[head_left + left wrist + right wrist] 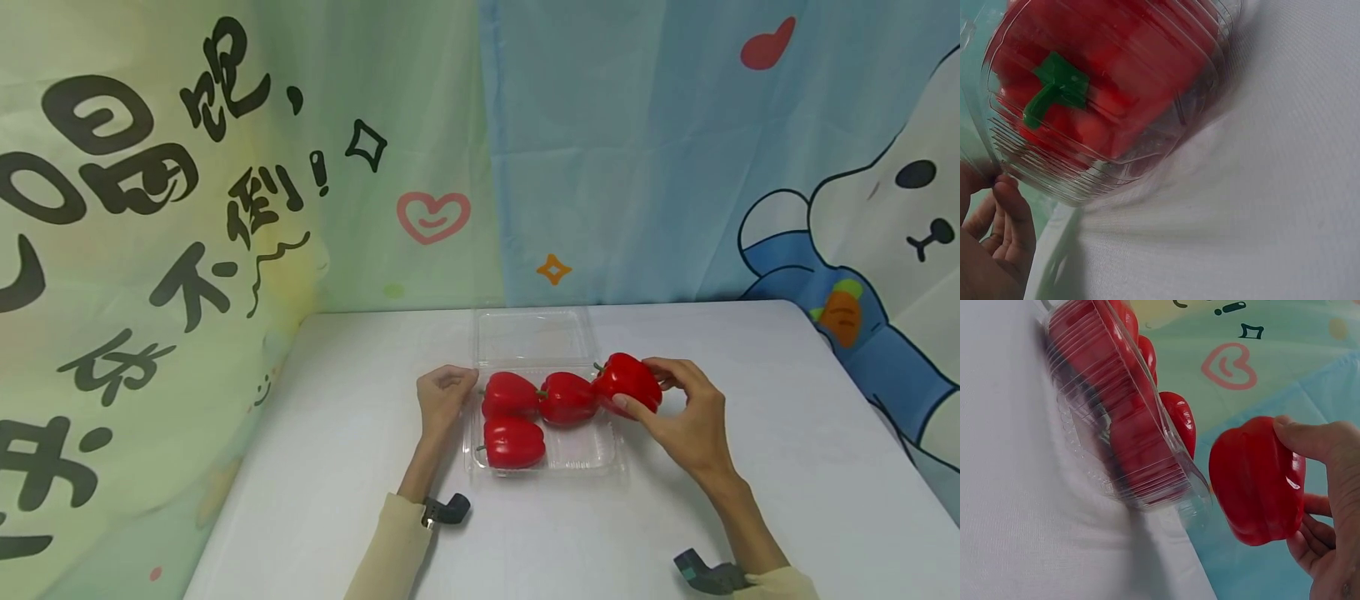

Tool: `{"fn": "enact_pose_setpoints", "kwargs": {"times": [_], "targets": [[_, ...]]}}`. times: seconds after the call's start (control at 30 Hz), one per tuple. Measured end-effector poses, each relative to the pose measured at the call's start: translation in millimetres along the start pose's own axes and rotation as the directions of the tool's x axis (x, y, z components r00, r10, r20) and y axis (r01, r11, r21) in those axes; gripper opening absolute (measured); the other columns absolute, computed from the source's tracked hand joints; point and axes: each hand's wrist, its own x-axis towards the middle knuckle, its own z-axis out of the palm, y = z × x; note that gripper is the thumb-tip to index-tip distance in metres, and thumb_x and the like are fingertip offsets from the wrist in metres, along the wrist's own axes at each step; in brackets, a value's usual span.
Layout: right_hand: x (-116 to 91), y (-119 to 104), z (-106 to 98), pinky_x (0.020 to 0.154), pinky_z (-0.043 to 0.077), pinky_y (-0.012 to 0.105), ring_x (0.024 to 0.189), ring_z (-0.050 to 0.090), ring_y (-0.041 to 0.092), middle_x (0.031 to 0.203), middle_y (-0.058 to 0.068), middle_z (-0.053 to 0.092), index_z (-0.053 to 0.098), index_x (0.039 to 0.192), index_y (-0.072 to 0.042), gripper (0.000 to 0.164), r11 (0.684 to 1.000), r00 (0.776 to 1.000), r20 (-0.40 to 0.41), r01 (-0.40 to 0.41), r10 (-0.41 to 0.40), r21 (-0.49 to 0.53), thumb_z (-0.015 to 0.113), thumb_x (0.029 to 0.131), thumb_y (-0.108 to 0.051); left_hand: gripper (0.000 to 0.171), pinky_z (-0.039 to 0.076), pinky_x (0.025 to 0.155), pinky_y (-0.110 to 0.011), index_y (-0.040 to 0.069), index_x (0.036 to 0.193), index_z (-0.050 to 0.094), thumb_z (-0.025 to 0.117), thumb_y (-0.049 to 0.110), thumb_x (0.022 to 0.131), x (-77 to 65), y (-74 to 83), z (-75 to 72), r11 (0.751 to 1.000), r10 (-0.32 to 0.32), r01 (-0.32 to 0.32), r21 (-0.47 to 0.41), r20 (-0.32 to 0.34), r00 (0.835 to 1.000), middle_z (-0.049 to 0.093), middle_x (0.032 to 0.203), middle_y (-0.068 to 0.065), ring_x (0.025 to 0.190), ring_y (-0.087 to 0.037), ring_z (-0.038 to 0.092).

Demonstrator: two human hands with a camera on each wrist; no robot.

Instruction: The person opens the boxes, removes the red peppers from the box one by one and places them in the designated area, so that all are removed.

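Note:
My right hand (686, 417) grips a red bell pepper (628, 383) between thumb and fingers, above the right side of a clear plastic clamshell box (585, 454). In the right wrist view the held pepper (1257, 481) is apart from the box wall. Three more red bell peppers lie in the box: one at back left (510, 395), one at back middle (567, 398) and one at front left (513, 442). With thumb and fingertips, my left hand (442, 400) pinches the box's rim at its left side; the left wrist view shows this pinch beside a green pepper stem (1057, 87).
The box's clear lid (534, 336) lies folded open toward the back. Underneath is a white-covered table (360, 375). A printed curtain (637, 167) hangs behind the table's far edge. Each wrist carries a dark camera mount.

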Motion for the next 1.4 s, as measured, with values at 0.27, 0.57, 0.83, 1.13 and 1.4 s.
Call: {"fn": "enact_pose_setpoints", "kwargs": {"times": [0.27, 0.57, 0.83, 1.13, 1.4], "targets": [[0.4, 4.7, 1.6, 0.094, 0.046, 0.01, 0.105, 0.057, 0.0, 0.133, 0.015, 0.073, 0.07, 0.139, -0.006, 0.064, 0.995, 0.994, -0.04, -0.098, 0.098, 0.008, 0.095, 0.081, -0.012, 0.018, 0.054, 0.061, -0.02, -0.001, 0.093, 0.081, 0.081, 0.016, 0.096, -0.2, -0.3, 0.6, 1.0, 0.006, -0.006, -0.021, -0.009, 1.0, 0.078, 0.086, -0.024, 0.067, -0.016, 0.067], [-0.6, 9.7, 4.1, 0.094, 0.045, 0.014, 0.104, 0.057, 0.002, 0.137, 0.015, 0.073, 0.07, 0.138, -0.004, 0.062, 0.979, 0.97, -0.133, -0.204, 0.204, 0.013, 0.094, 0.083, -0.018, 0.017, 0.054, 0.061, -0.02, 0.0, 0.092, 0.081, 0.08, 0.016, 0.097, 0.7, -1.0, 0.9, 1.0, -0.006, 0.006, -0.008, 0.0, 1.0, 0.078, 0.085, -0.024, 0.067, -0.016, 0.067], [0.1, 17.2, 10.0, 0.091, 0.046, 0.016, 0.103, 0.057, 0.004, 0.13, 0.016, 0.075, 0.071, 0.135, -0.002, 0.058, 0.967, 0.937, -0.24, -0.253, 0.255, 0.04, 0.093, 0.085, -0.021, 0.018, 0.053, 0.061, -0.02, -0.001, 0.092, 0.081, 0.079, 0.016, 0.097, 0.2, 1.3, 1.1, 1.0, -0.011, 0.011, -0.004, 0.005, 1.0, 0.078, 0.085, -0.024, 0.065, -0.009, 0.065], [2.3, 27.1, 22.0, 0.084, 0.044, 0.01, 0.105, 0.054, 0.009, 0.131, 0.019, 0.072, 0.069, 0.137, -0.001, 0.061, 0.933, 0.894, -0.269, -0.358, 0.357, 0.048, 0.091, 0.088, -0.03, 0.017, 0.054, 0.062, -0.02, -0.001, 0.093, 0.08, 0.078, 0.016, 0.098, 0.1, 0.2, -1.2, 1.0, -0.026, 0.026, 0.002, 0.01, 1.0, 0.078, 0.086, -0.023, 0.066, -0.009, 0.066], [9.7, 32.1, 33.9, 0.085, 0.042, 0.007, 0.118, 0.057, 0.019, 0.139, 0.016, 0.069, 0.064, 0.142, -0.004, 0.067, 0.897, 0.862, -0.261, -0.439, 0.435, 0.047, 0.09, 0.09, -0.038, 0.016, 0.054, 0.061, -0.021, 0.001, 0.093, 0.081, 0.079, 0.017, 0.097, 0.7, 0.2, -0.2, 0.999, -0.041, 0.041, 0.0, 0.014, 0.999, 0.078, 0.084, -0.019, 0.065, -0.01, 0.066]]}}
